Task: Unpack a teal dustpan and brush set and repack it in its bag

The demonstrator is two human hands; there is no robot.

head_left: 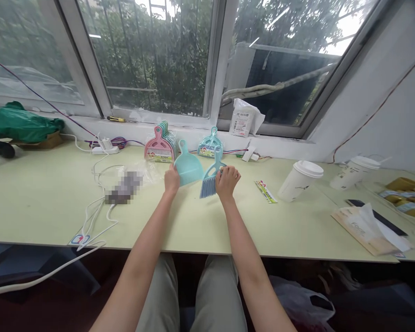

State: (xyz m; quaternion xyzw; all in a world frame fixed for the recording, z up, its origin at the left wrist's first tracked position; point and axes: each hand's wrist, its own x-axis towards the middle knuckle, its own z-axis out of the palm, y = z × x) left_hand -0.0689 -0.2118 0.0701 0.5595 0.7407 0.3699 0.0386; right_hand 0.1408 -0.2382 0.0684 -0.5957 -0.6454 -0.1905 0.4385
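Note:
My left hand (172,180) grips the left edge of a mint-green dustpan (188,167), held upright above the table with its handle pointing up. In my right hand (227,181) is a small hand brush (209,185) with blue bristles and a light-blue handle, gripped at its right side. The brush tilts, bristles down to the left, close beside the dustpan's right edge. Behind them stand a row of packaged dustpan sets (158,144), the front one pink, and a packaged blue-green set (210,144). A loose printed label (265,191) lies right of my right hand.
White lidded cups (300,180), a paper bag (364,228) and yellow packets (406,198) stand or lie at the right. White cables (98,212), a power strip (105,148) and clear plastic wrap (141,173) are on the left. A green bag (22,122) sits far left, under the window.

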